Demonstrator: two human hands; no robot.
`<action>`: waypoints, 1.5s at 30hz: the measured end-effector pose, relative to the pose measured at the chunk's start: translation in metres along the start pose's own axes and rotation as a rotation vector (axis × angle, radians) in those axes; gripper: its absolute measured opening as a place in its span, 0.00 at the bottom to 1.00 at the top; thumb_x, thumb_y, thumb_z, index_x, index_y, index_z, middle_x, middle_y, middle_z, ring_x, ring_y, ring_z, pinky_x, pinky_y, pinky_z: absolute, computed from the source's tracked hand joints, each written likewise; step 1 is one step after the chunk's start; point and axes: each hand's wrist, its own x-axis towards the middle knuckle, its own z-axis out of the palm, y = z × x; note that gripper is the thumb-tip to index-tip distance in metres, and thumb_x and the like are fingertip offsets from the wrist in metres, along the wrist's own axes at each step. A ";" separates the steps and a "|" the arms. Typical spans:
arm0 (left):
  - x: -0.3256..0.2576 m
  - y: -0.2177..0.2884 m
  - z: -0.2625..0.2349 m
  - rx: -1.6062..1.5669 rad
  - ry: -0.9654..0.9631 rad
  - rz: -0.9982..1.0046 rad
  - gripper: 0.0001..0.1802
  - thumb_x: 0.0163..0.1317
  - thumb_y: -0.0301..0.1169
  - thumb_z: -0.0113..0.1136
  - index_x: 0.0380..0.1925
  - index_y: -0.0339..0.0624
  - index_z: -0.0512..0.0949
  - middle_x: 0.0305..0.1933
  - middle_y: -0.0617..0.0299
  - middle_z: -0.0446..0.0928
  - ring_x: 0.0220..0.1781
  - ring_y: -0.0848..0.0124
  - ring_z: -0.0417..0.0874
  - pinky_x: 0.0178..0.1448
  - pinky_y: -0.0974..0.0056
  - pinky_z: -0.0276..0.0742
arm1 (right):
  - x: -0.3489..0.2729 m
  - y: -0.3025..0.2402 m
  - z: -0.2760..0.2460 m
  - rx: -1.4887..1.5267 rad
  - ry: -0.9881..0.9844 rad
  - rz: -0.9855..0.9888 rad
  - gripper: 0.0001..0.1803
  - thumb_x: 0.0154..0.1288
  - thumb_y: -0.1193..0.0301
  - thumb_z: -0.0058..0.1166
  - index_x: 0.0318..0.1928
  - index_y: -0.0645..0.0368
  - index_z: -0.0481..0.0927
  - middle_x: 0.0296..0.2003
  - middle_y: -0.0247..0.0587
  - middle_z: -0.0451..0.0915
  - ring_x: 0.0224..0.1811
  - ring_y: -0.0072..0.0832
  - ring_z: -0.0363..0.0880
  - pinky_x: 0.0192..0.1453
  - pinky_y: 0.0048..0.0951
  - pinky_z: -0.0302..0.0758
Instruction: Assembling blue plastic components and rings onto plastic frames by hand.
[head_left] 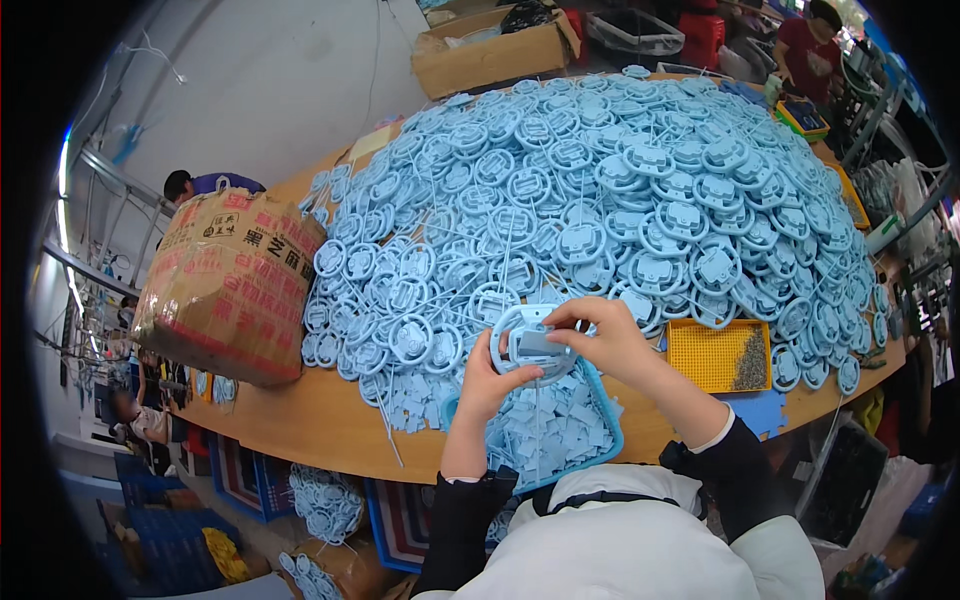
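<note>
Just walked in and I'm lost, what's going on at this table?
A person holds one light blue round plastic part in both hands, left hand underneath, right hand on top, above a blue tray of small blue pieces. A huge pile of the same blue parts covers the wooden table, with a yellow tray nearby.

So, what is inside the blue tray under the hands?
The blue tray holds a heap of small flat light-blue pieces. Both hands and the ring-shaped part they hold cover its far side, and the tray's bottom is hidden.
</note>
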 end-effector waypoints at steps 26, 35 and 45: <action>-0.020 0.017 0.016 -0.172 0.121 0.092 0.21 0.45 0.19 0.64 0.37 0.37 0.65 0.38 0.60 0.70 0.40 0.74 0.76 0.40 0.69 0.79 | -0.018 -0.012 0.030 -0.336 0.249 -0.360 0.17 0.47 0.71 0.61 0.41 0.46 0.81 0.42 0.38 0.70 0.39 0.33 0.66 0.43 0.29 0.66; -0.019 0.020 0.018 -0.153 0.163 0.141 0.19 0.51 0.22 0.61 0.43 0.34 0.67 0.34 0.67 0.66 0.38 0.77 0.73 0.41 0.71 0.75 | -0.008 0.002 0.011 0.645 -0.140 0.145 0.34 0.52 0.63 0.61 0.57 0.62 0.64 0.49 0.49 0.70 0.51 0.30 0.69 0.50 0.28 0.69; -0.015 0.024 0.024 -0.085 0.148 0.136 0.19 0.49 0.21 0.62 0.40 0.36 0.67 0.35 0.65 0.68 0.39 0.75 0.74 0.41 0.70 0.74 | -0.014 0.003 0.009 0.264 -0.070 0.057 0.31 0.54 0.66 0.60 0.56 0.62 0.63 0.46 0.46 0.71 0.48 0.30 0.72 0.47 0.26 0.71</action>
